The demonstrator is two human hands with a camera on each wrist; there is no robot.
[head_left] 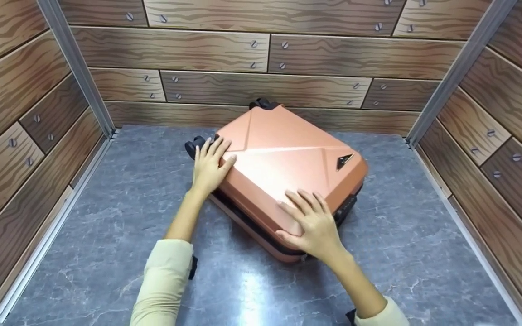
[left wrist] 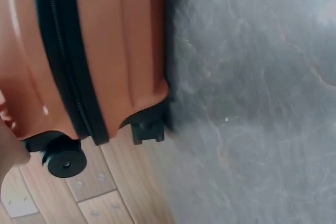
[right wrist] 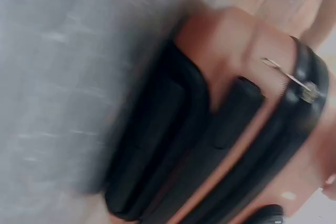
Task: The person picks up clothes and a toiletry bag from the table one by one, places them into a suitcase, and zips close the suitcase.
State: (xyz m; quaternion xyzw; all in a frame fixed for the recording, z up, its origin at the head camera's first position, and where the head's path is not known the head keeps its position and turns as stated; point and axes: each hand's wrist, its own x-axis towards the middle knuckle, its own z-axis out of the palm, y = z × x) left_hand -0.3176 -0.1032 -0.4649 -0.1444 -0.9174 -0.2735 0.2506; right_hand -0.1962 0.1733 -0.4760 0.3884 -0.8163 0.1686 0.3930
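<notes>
1. Two bare hands, the left hand (head_left: 209, 170) and the right hand (head_left: 315, 228), rest with fingers spread on an orange-pink suitcase (head_left: 279, 170), which we find lying askew, broad face up, on a grey marbled floor (head_left: 120, 253)

2. Plank-patterned panels enclose the scene: we see a back wall (head_left: 215, 52), a left wall (head_left: 2, 149) and a right wall (head_left: 514, 136), with grey corner posts (head_left: 77, 68) between them; the back wall rises just behind the far wheel (head_left: 263, 103), and we cannot tell whether they touch

3. Closed, the suitcase hides its contents from us; a dark triangular badge (head_left: 344, 161) marks its top, the right hand covers part of the near corner, and the left hand lies over the edge beside the left wheel (head_left: 193, 147)

4. From the left wrist, we make out the teeth of a zipper (left wrist: 59, 35) along the black side band, a detail too small to read from the head

5. From the right wrist, through blur, we spot black fittings (right wrist: 157, 124) along the suitcase's end and a thin metal zip pull (right wrist: 283, 73), largely hidden in the head view
</notes>
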